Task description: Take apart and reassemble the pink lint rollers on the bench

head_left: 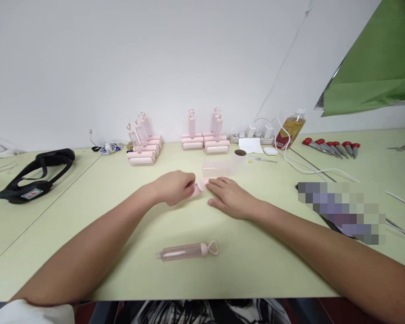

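Note:
My left hand (176, 186) is closed around a small pale pink piece (196, 191), whose end sticks out past the fingers; its kind is not clear. To its right my right hand (231, 198) lies flat with the fingers stretched out, the fingertips on or beside another bit of pink (206, 180). Just behind the hands sits a translucent pale pink case (218, 168), partly blurred. Nearer to me a clear pinkish tube (184, 252) with a heart-shaped loop on its cap lies on its side, touched by neither hand.
Pink boxes (141, 158) with upright tubes stand at the back left, more pink boxes (216, 147) at back centre. Rightward are tweezers (263, 159), a drink bottle (290, 130), white cables (300, 167) and red-capped tools (330, 147). A black head strap (37, 177) lies left.

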`<state>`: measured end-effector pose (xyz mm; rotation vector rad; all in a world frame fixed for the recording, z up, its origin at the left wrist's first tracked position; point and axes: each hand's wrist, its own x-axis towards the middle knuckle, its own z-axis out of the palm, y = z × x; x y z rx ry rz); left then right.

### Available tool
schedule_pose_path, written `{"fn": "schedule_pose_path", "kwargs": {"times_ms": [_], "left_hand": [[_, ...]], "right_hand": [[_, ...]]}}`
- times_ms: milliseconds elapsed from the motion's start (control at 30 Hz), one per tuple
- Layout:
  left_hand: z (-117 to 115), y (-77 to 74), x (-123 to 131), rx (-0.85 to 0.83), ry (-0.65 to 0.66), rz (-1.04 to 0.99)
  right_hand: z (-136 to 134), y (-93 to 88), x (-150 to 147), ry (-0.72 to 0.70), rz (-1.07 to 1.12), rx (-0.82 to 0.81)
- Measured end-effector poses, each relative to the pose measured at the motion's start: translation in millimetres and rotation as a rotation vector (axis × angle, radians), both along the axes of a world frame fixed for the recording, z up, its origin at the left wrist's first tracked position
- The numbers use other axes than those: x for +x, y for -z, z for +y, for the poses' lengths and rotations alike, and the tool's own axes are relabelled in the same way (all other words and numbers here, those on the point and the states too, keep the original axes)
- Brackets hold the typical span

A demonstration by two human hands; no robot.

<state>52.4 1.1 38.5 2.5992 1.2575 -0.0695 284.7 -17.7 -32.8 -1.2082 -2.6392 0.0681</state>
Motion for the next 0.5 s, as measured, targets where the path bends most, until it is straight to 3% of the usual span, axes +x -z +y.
{"fn": "schedule_pose_path", "kwargs": {"times_ms": [133,267,400,500], "left_hand": [[20.7,-1.3,25.3,0.157,-0.059,-0.025],[37.1,9.7,66.3,0.403,0.033,0.102],[42.9,22.2,101.0,0.345,0.199,0.199],[44.9,25.8,115.8,0.291,0.234,0.198]], "right_hand": [[-15.1,1.6,-7.1,-0.022,-0.036,-0.041],[-37.4,-0.7,-8.7,-0.058,-0.051,-0.039],[-45.7,-1.0,-9.2,-0.092,-0.015,-0.072],[-39.6,-0.6,-7.8,-0.070,0.019,-0.112]]}}
